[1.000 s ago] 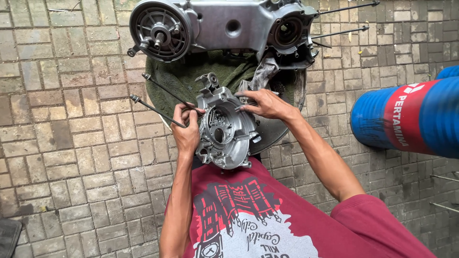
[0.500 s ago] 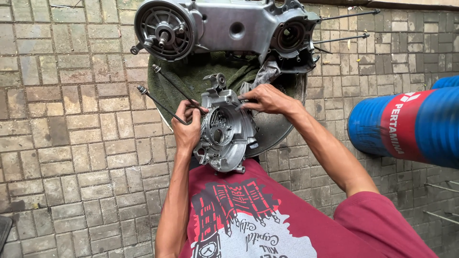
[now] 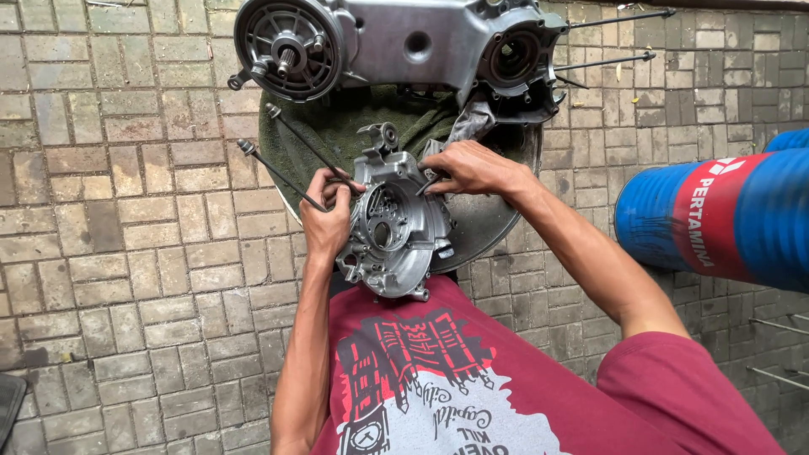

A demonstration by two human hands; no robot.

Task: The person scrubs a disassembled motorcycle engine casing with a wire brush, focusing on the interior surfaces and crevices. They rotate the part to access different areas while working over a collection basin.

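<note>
Left grip [image 3: 327,221] wrapped around the left rim of a silver crankcase half [image 3: 394,229], fingers also pinching two long black stud bolts [image 3: 282,164] that slant up and away to its left. Right grip [image 3: 472,167] curled on the casing's upper right edge, fingertips pressed onto a thin dark part there; which part, cannot tell. Casing tilted upright between both grips, just above a maroon shirt [image 3: 472,379]. Behind the grips, a green cloth [image 3: 354,126] on a round metal tray [image 3: 497,215]. Farther beyond, a large engine case [image 3: 396,42] on brick paving [image 3: 126,253]. Well right of the right grip, a blue and red drum [image 3: 716,215].
</note>
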